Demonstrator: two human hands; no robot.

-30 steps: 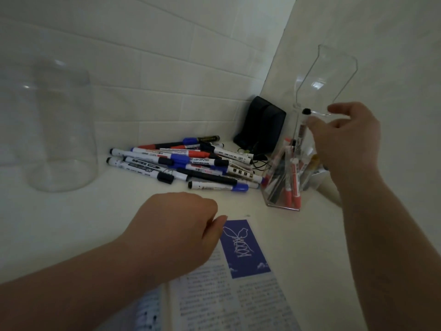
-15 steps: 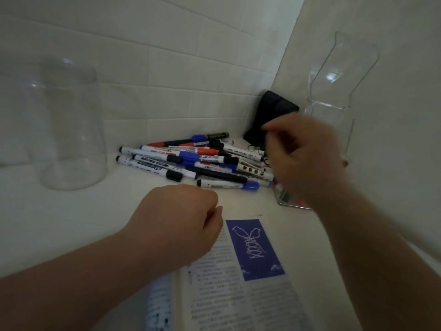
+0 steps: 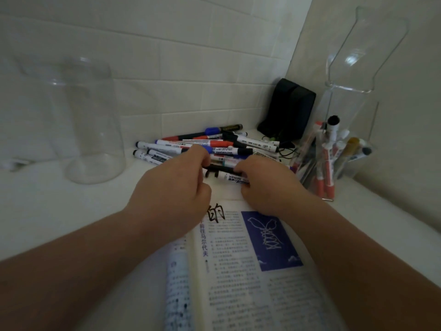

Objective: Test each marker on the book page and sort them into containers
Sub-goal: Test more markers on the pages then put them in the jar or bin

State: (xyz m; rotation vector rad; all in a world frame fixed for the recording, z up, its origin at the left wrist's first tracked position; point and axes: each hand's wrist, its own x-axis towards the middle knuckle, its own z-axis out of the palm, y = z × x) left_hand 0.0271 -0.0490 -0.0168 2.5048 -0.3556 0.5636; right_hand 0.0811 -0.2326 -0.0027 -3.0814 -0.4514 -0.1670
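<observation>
A pile of markers (image 3: 183,145) with black, blue and red caps lies against the tiled wall. At its front edge my two hands meet on one white marker (image 3: 232,177) with a black cap. My left hand (image 3: 174,187) pinches the cap end and my right hand (image 3: 267,185) grips the barrel. An open book (image 3: 238,271) lies under my wrists; its page has printed text, a blue picture and a black hand-drawn character. A clear square container (image 3: 343,111) at the right holds several markers upright. A clear round jar (image 3: 90,120) stands at the left with nothing visible inside.
A black box-like object (image 3: 288,108) with thin cables leans in the corner between the pile and the square container. Walls close the scene at the back and right. The white counter (image 3: 59,206) is bare between the jar and the book.
My right hand came away from the square container down to the pile and took hold of a marker. My left hand moved forward off the page to the same marker.
</observation>
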